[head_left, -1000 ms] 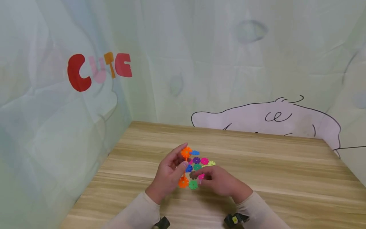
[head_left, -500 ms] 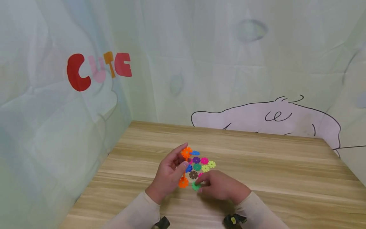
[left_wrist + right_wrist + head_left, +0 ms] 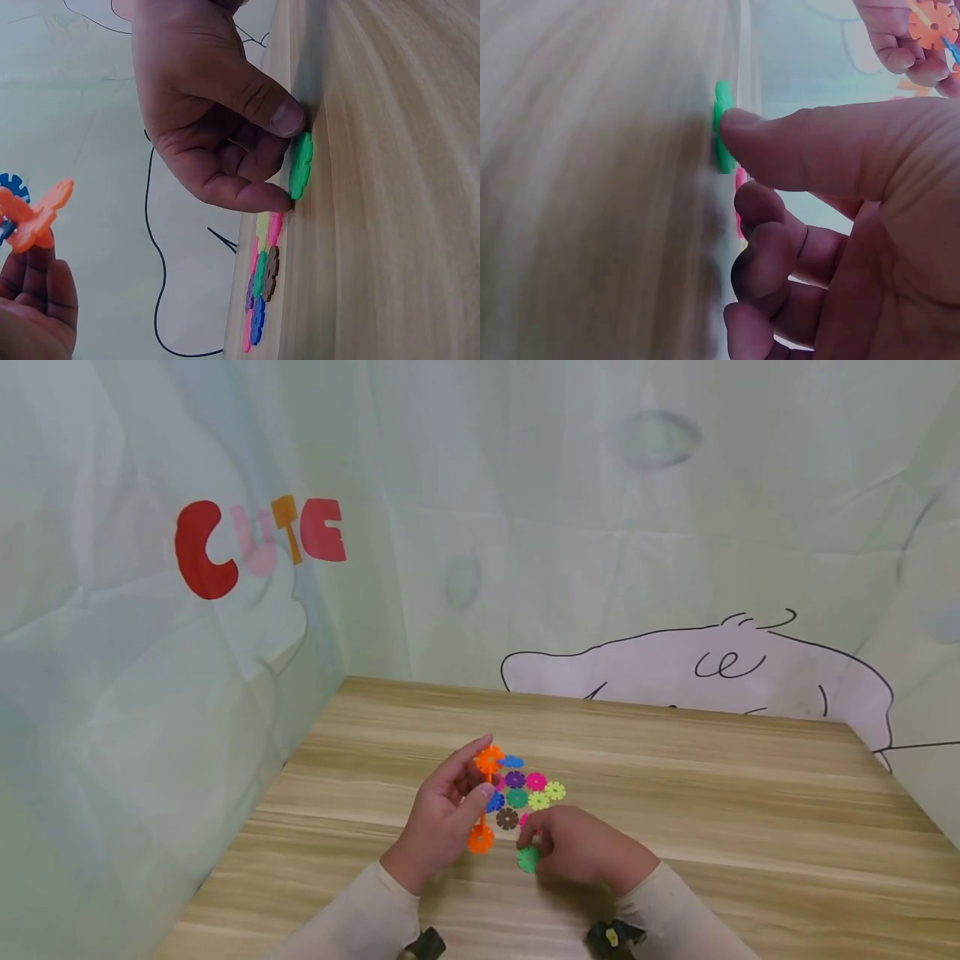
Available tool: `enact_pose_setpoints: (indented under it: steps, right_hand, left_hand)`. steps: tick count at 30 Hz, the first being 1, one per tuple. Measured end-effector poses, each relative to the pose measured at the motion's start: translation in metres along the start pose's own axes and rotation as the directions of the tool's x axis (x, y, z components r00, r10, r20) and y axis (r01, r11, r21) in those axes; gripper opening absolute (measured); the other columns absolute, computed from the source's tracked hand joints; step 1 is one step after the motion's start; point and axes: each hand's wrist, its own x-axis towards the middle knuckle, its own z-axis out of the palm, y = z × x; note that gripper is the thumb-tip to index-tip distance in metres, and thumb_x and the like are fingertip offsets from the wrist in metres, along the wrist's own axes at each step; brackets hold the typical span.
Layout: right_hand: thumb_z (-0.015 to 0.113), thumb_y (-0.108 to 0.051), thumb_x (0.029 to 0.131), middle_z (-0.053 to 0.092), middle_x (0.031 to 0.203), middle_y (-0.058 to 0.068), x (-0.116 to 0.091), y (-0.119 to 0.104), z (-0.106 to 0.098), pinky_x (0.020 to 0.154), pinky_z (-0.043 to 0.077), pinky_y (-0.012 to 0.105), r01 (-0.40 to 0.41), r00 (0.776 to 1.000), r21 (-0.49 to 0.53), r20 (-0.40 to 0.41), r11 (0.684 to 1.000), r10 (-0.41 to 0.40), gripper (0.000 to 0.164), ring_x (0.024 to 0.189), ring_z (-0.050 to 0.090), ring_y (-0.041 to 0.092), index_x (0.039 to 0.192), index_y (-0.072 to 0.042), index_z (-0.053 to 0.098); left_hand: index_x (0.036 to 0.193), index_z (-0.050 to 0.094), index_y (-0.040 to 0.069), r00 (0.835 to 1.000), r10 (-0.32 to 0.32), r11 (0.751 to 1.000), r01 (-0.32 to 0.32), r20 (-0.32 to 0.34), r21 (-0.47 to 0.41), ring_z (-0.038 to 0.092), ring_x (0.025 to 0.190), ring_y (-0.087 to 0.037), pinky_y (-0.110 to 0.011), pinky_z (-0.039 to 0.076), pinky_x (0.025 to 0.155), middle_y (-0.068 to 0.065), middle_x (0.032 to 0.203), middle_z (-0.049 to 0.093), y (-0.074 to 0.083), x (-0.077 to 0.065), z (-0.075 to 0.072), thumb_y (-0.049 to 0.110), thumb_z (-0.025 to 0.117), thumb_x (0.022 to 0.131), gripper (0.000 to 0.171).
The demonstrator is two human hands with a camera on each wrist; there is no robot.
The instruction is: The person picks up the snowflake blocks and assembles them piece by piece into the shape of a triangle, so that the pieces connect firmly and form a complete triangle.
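Above the table, my left hand (image 3: 442, 818) holds a joined piece of orange snowflake discs (image 3: 481, 838), with a blue disc (image 3: 13, 186) showing on it in the left wrist view. My right hand (image 3: 585, 845) has its thumb and index finger at opposite edges of a green snowflake disc (image 3: 528, 860), pinching it low at the tabletop. That disc stands out at the thumb tip in the right wrist view. Between the hands lie loose discs: a brown disc (image 3: 507, 818), a darker green disc (image 3: 517, 797) and a purple disc (image 3: 514, 779). A pink disc is partly hidden by my right hand.
Two yellow discs (image 3: 539, 800) and a pink disc (image 3: 536, 781) lie at the group's right side. The wood-grain table (image 3: 712, 810) spreads around them. Behind and to the left hangs a pale printed curtain (image 3: 450, 527).
My right hand has left the brown and pink discs and come to the green disc. The green disc has slid right and nearer to me. My left hand stays in place.
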Motion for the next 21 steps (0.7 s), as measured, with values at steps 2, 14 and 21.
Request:
enact_pose_setpoints:
  steps: [2, 14, 21]
  right_hand:
    - [0.08, 0.004, 0.083, 0.063, 0.079, 0.002, 0.0, 0.0, 0.0, 0.067, 0.047, 0.035, -0.009, 1.0, -0.013, 0.003, 1.0, 0.009, 0.029, 0.075, 0.055, 0.021, 0.102, -0.017, 0.076]
    - [0.083, -0.006, 0.084, 0.055, 0.076, -0.003, 0.0, 0.002, -0.001, 0.069, 0.045, 0.036, -0.012, 1.0, -0.069, -0.002, 0.998, 0.012, 0.026, 0.076, 0.054, 0.018, 0.09, -0.018, 0.061]
    - [0.08, -0.01, 0.092, 0.057, 0.071, -0.002, 0.001, 0.002, -0.012, 0.057, 0.042, 0.027, 0.059, 0.992, 0.106, -0.117, 0.993, -0.047, 0.022, 0.063, 0.049, 0.013, 0.101, -0.013, 0.061]
  left_hand:
    - [0.155, 0.052, 0.016, 1.0, -0.011, 1.0, 0.011, -0.002, 0.003, 0.06, 0.093, -0.016, -0.022, 0.056, 0.076, -0.01, 0.102, 0.059, 0.0, 0.0, 0.0, 0.0, 0.06, 0.102, 0.056]
    - [0.156, 0.05, 0.021, 0.999, -0.042, 0.999, 0.042, 0.009, 0.003, 0.062, 0.098, -0.022, -0.023, 0.057, 0.082, -0.011, 0.104, 0.059, 0.002, -0.001, -0.001, 0.003, 0.06, 0.104, 0.056]
    - [0.157, 0.05, 0.021, 0.999, -0.039, 0.999, 0.039, 0.005, -0.004, 0.061, 0.097, -0.022, -0.022, 0.056, 0.081, -0.012, 0.106, 0.06, 0.001, 0.0, -0.002, 0.003, 0.06, 0.103, 0.057]
